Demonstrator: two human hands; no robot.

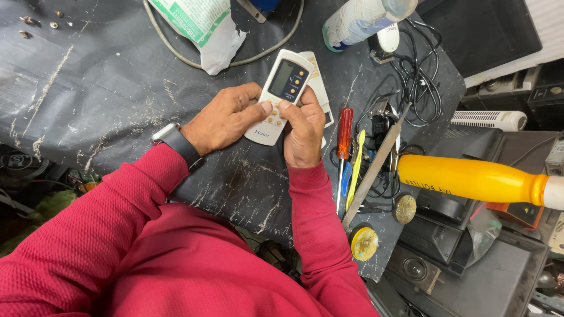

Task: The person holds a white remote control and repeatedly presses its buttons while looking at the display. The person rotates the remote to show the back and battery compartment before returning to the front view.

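Observation:
A white remote control (281,88) with a grey screen and orange buttons is held over the black worktable (106,88). My left hand (226,117) grips its lower left side, thumb on the orange buttons. My right hand (304,126) holds the lower right side, its thumb also pressed on the button area. A second white piece (318,82), apparently the remote's back cover, shows behind the remote. I wear a red sleeve and a dark wristwatch (176,141) on the left wrist.
To the right lie a red-handled screwdriver (343,138), a yellow tool (357,164), a metal file (376,164) and tangled black cables (420,82). A yellow-orange handle (470,179) juts in from the right. A plastic bottle (358,20) and a white bag (205,26) lie at the back.

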